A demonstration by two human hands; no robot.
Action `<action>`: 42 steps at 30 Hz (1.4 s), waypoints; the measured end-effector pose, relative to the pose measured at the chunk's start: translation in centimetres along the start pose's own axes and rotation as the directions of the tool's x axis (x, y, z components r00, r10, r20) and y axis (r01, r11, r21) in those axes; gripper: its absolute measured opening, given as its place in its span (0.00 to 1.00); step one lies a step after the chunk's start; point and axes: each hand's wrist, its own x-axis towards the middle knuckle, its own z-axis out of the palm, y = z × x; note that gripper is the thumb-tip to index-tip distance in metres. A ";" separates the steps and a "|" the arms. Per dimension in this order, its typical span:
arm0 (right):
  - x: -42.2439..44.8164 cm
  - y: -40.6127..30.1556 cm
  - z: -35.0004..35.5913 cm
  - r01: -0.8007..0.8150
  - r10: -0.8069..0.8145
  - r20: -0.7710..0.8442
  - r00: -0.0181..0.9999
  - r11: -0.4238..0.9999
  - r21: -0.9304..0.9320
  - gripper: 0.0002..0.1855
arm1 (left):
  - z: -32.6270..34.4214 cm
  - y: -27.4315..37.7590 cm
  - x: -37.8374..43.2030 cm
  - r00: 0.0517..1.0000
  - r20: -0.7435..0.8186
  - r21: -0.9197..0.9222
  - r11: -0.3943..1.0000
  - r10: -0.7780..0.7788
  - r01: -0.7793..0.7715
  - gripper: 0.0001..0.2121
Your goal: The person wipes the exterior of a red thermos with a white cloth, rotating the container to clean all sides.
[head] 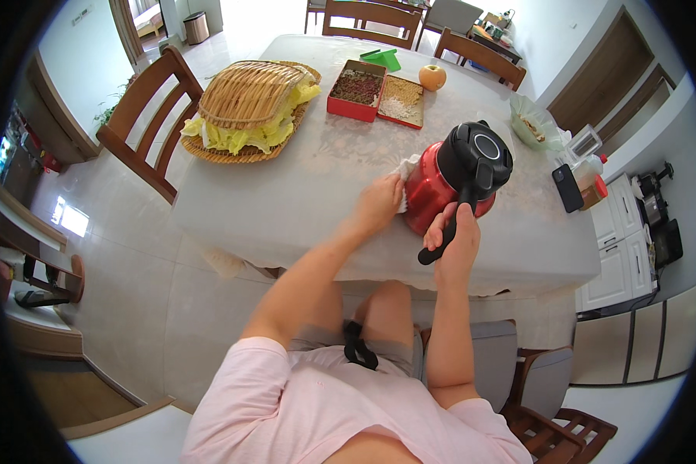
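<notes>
A red vacuum jug (426, 188) with a black lid and handle is on the table in front of me, its top leaning to the right in the head view. My right hand (457, 235) is closed around the black handle. A white cloth (407, 174) lies against the jug's left side, and my left hand (381, 200) holds it there. The jug hides part of the cloth. Beyond the jug sit a red tin box (352, 113) of dark grains, its lid (403, 120) bearing pale and yellowish grains, and an apple (432, 78).
Woven trays (249, 95) with leafy greens are at the left. A green plastic piece (383, 58) lies behind the tin. At the right are a lined bowl (535, 124), a phone (567, 188) and a red-capped jar (594, 193). Wooden chairs (151, 124) surround the table (255, 209).
</notes>
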 end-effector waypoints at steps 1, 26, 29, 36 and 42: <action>0.0 -0.1 0.2 -0.001 0.001 0.004 1.000 1.000 -0.003 0.17 | 0.2 -1.1 0.1 0.984 -0.087 0.097 0.984 0.157 -0.149 0.11; 0.3 1.1 -7.8 0.086 0.011 -0.398 0.917 0.971 0.225 0.15 | -24.1 -1.9 -17.4 0.787 -0.596 0.156 0.938 -0.161 0.310 0.09; 2.6 1.8 -12.1 0.111 0.009 -0.449 0.893 0.964 0.240 0.14 | -18.5 -0.7 -12.0 0.820 -0.325 -0.476 0.831 -0.471 0.288 0.11; 7.7 2.9 -16.4 0.094 0.108 -0.352 0.930 0.856 0.509 0.15 | 0.3 0.4 -2.2 0.931 0.006 -0.955 0.273 -0.365 0.113 0.11; 8.0 4.7 -18.1 0.012 0.133 -0.130 0.983 0.651 0.759 0.16 | 3.4 0.9 -0.6 0.957 -0.077 -0.885 0.461 -0.281 0.064 0.16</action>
